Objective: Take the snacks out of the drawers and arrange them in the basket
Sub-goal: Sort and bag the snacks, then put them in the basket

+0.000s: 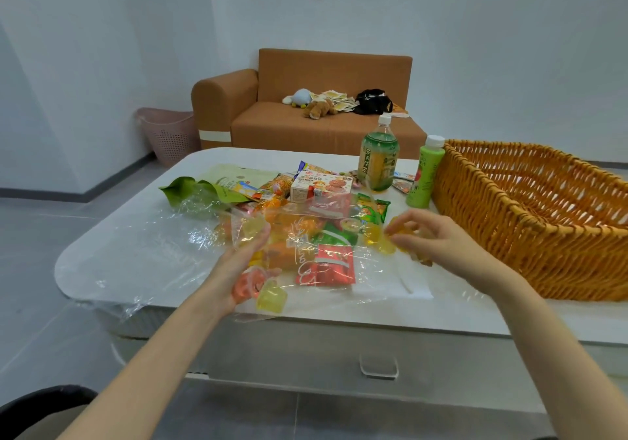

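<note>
A pile of snacks lies on the white table [142,246]: a red packet [331,264], a biscuit box [321,186], green packets and yellow jelly cups [272,298], partly under a clear plastic bag [159,235]. My left hand [243,269] holds the bag's near part over an orange jelly cup. My right hand [431,239] pinches yellow jelly cups [399,230] just left of the woven orange basket [530,235], whose visible inside holds nothing.
A large green tea bottle [379,157] and a small green bottle [424,174] stand upright by the basket's left end. A shut drawer with a clear handle [379,366] is below the table's front edge. An orange sofa [306,106] and a pink bin [170,134] stand behind.
</note>
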Available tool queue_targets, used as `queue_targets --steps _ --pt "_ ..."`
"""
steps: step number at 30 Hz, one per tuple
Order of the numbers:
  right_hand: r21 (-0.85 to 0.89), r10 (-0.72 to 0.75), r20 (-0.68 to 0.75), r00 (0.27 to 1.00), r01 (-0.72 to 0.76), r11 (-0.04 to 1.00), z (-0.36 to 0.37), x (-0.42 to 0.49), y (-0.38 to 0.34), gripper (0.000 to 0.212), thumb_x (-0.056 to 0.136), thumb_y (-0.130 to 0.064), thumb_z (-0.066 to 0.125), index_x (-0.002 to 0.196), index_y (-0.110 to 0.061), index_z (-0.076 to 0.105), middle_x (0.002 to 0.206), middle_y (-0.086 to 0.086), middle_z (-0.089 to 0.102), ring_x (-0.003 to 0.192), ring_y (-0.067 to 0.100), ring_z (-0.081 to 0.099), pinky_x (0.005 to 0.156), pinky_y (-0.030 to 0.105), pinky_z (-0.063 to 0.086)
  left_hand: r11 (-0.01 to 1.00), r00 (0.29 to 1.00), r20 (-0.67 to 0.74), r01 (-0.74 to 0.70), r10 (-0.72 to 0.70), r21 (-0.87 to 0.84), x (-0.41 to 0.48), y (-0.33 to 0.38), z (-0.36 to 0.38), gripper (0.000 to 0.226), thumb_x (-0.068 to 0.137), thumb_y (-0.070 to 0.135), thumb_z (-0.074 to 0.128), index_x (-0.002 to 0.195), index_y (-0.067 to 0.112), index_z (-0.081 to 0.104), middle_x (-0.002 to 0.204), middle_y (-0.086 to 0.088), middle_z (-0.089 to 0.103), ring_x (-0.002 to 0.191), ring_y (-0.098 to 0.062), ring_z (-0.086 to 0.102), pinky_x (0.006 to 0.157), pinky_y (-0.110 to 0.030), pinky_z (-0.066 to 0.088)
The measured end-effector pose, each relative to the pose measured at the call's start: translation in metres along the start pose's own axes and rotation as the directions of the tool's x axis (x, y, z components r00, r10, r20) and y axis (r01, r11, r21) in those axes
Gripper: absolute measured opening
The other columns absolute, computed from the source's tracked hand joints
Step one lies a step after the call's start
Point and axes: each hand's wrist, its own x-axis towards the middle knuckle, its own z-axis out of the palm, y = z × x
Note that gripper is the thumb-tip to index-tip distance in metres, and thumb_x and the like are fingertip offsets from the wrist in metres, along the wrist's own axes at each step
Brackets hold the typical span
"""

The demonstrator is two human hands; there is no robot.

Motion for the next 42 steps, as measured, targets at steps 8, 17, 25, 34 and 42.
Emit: queue_targets --steps 8,17,25,34,42 --pt "-0.158 -0.183 0.098 0.978 0.197 0.968 0.041 0.011 -0.005 0.022 0.084 -0.034 0.071 0.102 -0.045 0.065 0.097 -0.031 0.063 0.079 -0.003 0.06 0.057 0.01 0.045 0.988 0.962 0.231 0.135 -0.149 0.073 -0.015 -0.018 0.032 0.058 0.078 0.054 0.059 0.123 0.018 0.059 0.103 -0.002 0.074 0.079 -0.023 0.072 0.065 -0.035 0.058" --pt "0.207 -0.011 0.334 0.942 -0.062 0.976 0.054 0.01 -0.023 0.068 0.083 -0.028 0.07 0.141 -0.023 0.036 0.143 -0.011 0.041 0.128 0.007 0.044 0.103 0.026 0.042 0.986 0.934 0.332 0.157 -0.133 -0.047 -0.02 -0.027 0.047 0.065 0.065 0.073 0.064 0.108 0.025 0.073 0.111 -0.008 0.071 0.099 -0.03 0.069 0.067 -0.034 0.058" --pt "0.195 -0.1 0.352 0.93 0.032 0.98 0.044 0.015 -0.022 0.051 0.086 -0.006 0.069 0.129 -0.027 0.052 0.134 -0.006 0.055 0.119 0.006 0.057 0.098 0.028 0.05 0.948 0.946 0.269 0.243 -0.184 -0.207 -0.013 -0.03 0.044 0.068 0.077 0.066 0.06 0.124 0.017 0.064 0.119 -0.012 0.067 0.107 -0.03 0.066 0.092 -0.043 0.051" --pt "0.184 -0.272 -0.26 0.926 0.324 0.928 0.026 0.016 -0.049 0.023 0.093 0.002 0.056 0.11 -0.009 0.066 0.097 0.0 0.074 0.087 0.01 0.071 0.077 0.02 0.056 0.888 0.98 0.176 0.158 -0.089 -0.431 -0.009 -0.018 0.026 0.053 0.082 0.063 0.057 0.108 0.02 0.074 0.115 -0.006 0.07 0.111 -0.026 0.064 0.095 -0.046 0.045" --pt "0.017 -0.149 -0.578 0.802 0.195 0.981 0.01 0.039 -0.015 0.015 0.092 -0.013 0.059 0.099 -0.024 0.065 0.098 -0.005 0.07 0.093 0.012 0.066 0.083 0.037 0.057 0.87 0.996 0.08 0.082 -0.049 -0.486 0.001 -0.007 -0.006 0.048 0.076 0.068 0.06 0.096 0.029 0.078 0.117 0.001 0.069 0.109 -0.022 0.065 0.084 -0.037 0.051"
